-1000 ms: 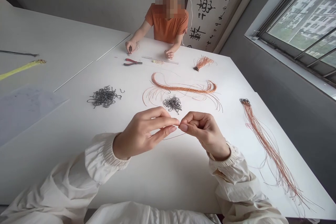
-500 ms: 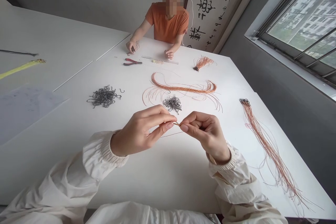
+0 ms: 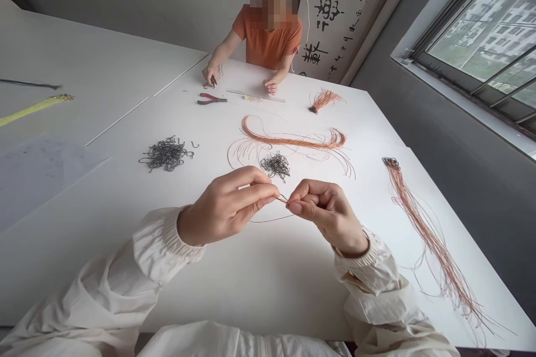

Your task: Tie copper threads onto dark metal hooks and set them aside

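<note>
Seen from above, a person in loose cream sleeves is working at a white table (image 3: 259, 284). The left hand (image 3: 226, 206) and the right hand (image 3: 322, 212) are meeting fingertip to fingertip just above the tabletop. Each is pinching, thumb against forefinger, one end of a thin copper wire strand (image 3: 283, 198), and the other fingers are curling in. The rest of the strand is drooping in a loose loop onto the table beneath the hands.

Just beyond the hands, a small pile of dark metal hooks (image 3: 275, 165) is lying against a long curved bundle of copper wires (image 3: 293, 139). A larger pile of hooks (image 3: 166, 154) is sitting well to the left. Another long wire bundle (image 3: 427, 234) is trailing along the table's right edge, and a short tuft of wires (image 3: 322, 99) is lying farther back.

At the far end, a co-worker in an orange shirt (image 3: 268, 42) is sitting with both hands on the table, with red-handled pliers (image 3: 211, 100) and a clear ruler (image 3: 255, 95) just in front of them.
</note>
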`<state>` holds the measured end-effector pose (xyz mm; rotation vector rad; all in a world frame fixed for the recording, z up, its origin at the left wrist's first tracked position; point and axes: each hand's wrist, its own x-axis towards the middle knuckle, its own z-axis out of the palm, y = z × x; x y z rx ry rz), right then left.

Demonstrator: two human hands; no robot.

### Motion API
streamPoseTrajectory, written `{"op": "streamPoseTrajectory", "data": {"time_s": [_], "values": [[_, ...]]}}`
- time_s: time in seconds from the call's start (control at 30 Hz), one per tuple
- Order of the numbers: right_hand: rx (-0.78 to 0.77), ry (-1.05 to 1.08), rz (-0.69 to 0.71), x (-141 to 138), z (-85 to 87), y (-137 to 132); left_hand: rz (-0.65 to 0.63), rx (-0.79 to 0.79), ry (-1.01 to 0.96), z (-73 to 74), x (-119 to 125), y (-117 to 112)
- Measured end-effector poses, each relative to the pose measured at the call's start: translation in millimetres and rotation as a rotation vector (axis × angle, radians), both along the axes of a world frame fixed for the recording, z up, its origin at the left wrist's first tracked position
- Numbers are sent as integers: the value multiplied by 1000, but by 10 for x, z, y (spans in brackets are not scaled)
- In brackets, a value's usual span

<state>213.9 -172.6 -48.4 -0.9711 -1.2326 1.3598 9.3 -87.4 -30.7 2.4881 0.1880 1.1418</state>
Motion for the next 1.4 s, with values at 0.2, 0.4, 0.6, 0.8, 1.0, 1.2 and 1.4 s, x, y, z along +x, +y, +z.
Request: {"op": "streamPoseTrajectory", "data": {"time_s": [0.2, 0.4, 0.6, 0.8, 1.0, 1.2, 1.4], "values": [[-49, -28, -14, -11, 19, -4, -17, 15, -18, 4, 7, 10], [-27, -108, -78, -94, 24, -12, -35, -29, -13, -3, 15, -11], [77, -202, -148, -150, 9, -34, 5, -63, 148, 6, 7, -21], [62, -200, -176, -129, 16, -39, 4, -5, 154, -23, 0, -6], [62, -152, -180, -164, 41, -24, 18, 35, 80, -54, 5, -9], [114, -134, -213, -214, 10, -60, 26, 17, 139, -62, 18, -9], [88, -141, -175, -110, 44, -45, 25, -33, 50, -15, 29, 3]]}}
